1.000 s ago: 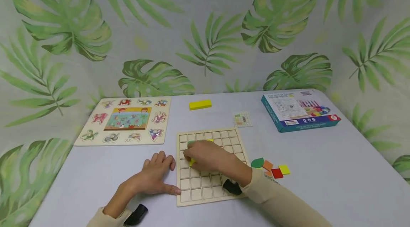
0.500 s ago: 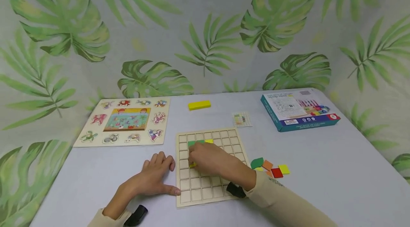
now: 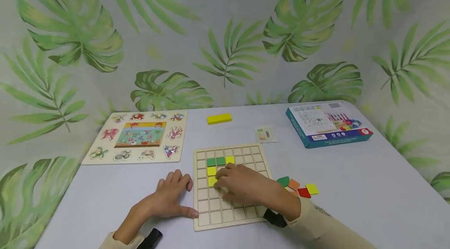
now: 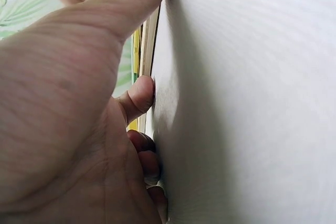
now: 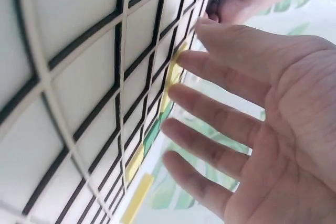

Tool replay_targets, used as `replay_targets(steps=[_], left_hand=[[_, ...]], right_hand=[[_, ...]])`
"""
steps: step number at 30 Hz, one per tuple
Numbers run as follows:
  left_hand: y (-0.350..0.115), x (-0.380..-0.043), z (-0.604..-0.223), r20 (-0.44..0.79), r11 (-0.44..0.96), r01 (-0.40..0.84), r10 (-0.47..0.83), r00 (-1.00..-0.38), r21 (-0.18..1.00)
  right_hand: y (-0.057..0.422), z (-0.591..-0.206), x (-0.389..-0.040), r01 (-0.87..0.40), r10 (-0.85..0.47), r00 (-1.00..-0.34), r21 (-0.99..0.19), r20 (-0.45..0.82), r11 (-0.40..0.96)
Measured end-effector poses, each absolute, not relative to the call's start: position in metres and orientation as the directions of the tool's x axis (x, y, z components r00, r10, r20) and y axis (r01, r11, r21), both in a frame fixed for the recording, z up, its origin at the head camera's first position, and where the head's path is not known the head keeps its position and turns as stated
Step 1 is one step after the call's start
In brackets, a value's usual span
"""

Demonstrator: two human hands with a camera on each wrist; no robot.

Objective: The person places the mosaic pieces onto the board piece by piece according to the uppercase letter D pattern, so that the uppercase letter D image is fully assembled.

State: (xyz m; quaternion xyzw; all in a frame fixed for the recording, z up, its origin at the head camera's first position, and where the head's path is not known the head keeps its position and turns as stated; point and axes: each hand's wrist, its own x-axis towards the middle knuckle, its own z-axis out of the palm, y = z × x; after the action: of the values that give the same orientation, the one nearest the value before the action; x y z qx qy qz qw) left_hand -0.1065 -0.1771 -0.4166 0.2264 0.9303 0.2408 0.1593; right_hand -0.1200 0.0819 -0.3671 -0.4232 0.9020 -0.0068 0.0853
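A wooden grid board (image 3: 225, 216) lies in the middle of the table. Two green squares (image 3: 220, 161) and several yellow squares (image 3: 211, 171) sit in its cells at the upper left. Over the board hovers my right hand (image 3: 246, 184), its fingertips beside the lower yellow square. The right wrist view shows the fingers (image 5: 210, 108) spread and loosely bent, with nothing between them. My left hand (image 3: 170, 196) rests on the table at the board's left edge, thumb touching the lower left edge. In the left wrist view the fingertips (image 4: 142, 93) press on the white cloth.
Right of the board lie loose pieces: a green one (image 3: 283, 181), orange ones (image 3: 293, 185), a red one (image 3: 304, 192) and a yellow one (image 3: 311, 189). Behind are a pattern card (image 3: 266, 134), a yellow block (image 3: 219, 119), a teal box (image 3: 330, 124) and a sea-animal puzzle (image 3: 138, 134).
My right hand has let go of the lower yellow square and drawn back to the right, uncovering the green and yellow squares. The left hand stays in place.
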Motion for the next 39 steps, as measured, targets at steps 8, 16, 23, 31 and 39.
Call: replay_targets(steps=[8,16,23,31,39], left_hand=[[-0.182,-0.108,-0.43,-0.158,0.788,0.361,0.492,-0.856,0.499],[-0.177,-0.107,-0.424,-0.183,0.81,0.35,0.477,-0.859,0.47],[-0.171,-0.095,-0.405,-0.241,0.832,0.34,0.473,-0.848,0.438],[-0.168,-0.095,-0.402,-0.22,0.805,0.406,0.531,-0.818,0.432],[-0.162,-0.1,-0.397,-0.268,0.817,0.414,0.537,-0.8,0.401]], right_hand=[[0.131,-0.364,-0.112,-0.743,-0.753,-0.652,-0.119,-0.091,0.658],[0.198,-0.356,-0.104,-0.654,-0.684,-0.724,-0.226,-0.088,0.722],[0.241,-0.357,-0.1,-0.535,-0.579,-0.806,-0.269,-0.122,0.801],[0.275,-0.362,-0.099,-0.361,-0.413,-0.878,-0.234,-0.242,0.903],[0.282,-0.367,-0.102,-0.323,-0.388,-0.88,-0.252,-0.275,0.912]])
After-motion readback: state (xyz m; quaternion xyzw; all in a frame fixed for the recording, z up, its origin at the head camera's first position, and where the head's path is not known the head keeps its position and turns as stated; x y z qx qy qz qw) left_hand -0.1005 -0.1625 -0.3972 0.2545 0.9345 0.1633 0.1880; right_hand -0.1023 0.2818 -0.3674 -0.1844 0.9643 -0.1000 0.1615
